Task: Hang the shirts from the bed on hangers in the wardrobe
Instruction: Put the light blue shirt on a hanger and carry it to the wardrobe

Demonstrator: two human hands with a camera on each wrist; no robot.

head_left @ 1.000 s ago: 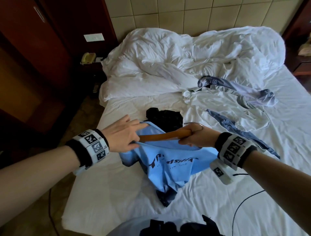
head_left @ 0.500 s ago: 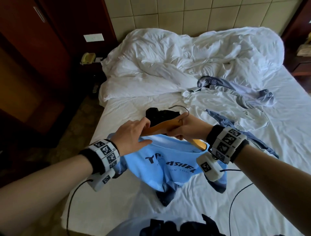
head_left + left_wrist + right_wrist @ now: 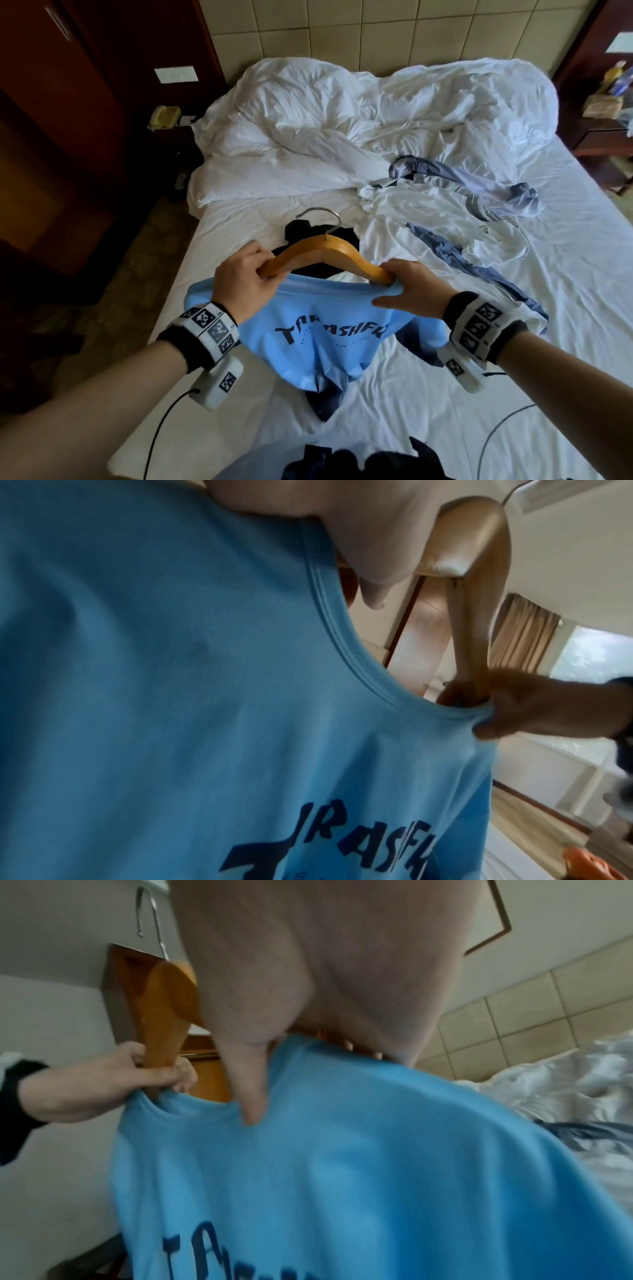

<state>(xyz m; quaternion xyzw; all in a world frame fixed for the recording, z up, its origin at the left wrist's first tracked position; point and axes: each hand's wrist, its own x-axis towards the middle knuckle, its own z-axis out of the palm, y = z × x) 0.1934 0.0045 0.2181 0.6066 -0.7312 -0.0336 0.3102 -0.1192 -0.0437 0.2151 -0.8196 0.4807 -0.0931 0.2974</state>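
A wooden hanger (image 3: 325,255) with a metal hook is held above the bed, its hook pointing away from me. My left hand (image 3: 265,274) grips its left end and my right hand (image 3: 390,287) grips its right end, each also pinching the collar of a light blue T-shirt (image 3: 318,329) with dark lettering. The shirt hangs below the hanger, its hem touching the sheet. In the left wrist view the collar (image 3: 342,631) stretches toward the right hand (image 3: 534,707). The right wrist view shows the left hand (image 3: 120,1080) round the hanger (image 3: 164,1015).
More shirts lie on the bed (image 3: 513,394): a black one (image 3: 301,228) behind the hanger, a white one (image 3: 428,219) and grey-blue ones (image 3: 479,181) to the right. A crumpled duvet (image 3: 376,113) fills the head end. Dark wooden doors (image 3: 51,102) stand left, a nightstand (image 3: 603,137) right.
Both hands have lifted the hanger and blue shirt off the bed. My right hand slid from the hanger's middle to its right end, and the collar now stretches between both ends.
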